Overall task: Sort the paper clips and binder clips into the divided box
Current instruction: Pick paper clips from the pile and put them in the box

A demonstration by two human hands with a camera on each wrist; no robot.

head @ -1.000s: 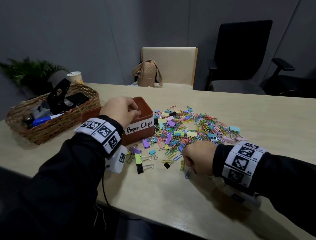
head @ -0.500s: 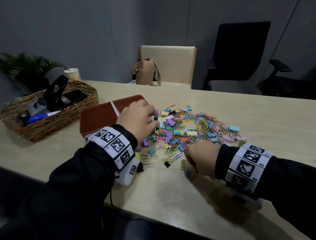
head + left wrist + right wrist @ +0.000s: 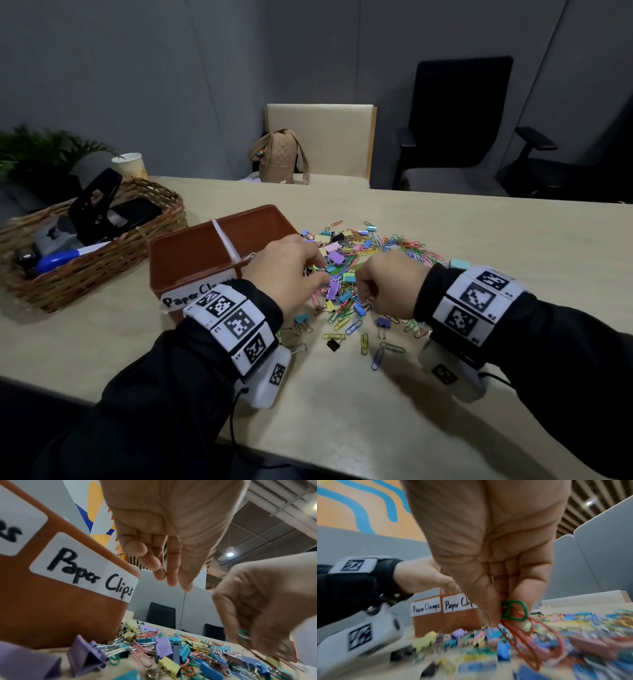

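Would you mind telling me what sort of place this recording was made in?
Most likely an office meeting room. A long pale table stands among grey partition walls, with a black office chair and a cream chair pulled up to it. A wicker basket of desk supplies sits on the table.

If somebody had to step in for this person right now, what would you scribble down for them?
Right hand: pinching a few paper clips, green and orange, above the pile.
Left hand: over the pile beside the box, fingers bunched together, nothing seen in them.
Divided box: left of the pile, compartments labelled Paper Clamps and Paper Clips. One clip hangs on its rim; the inside looks nearly bare.
Done: hardly anything.
Left: drop the held clips into Paper Clips, then sort the mixed pile.
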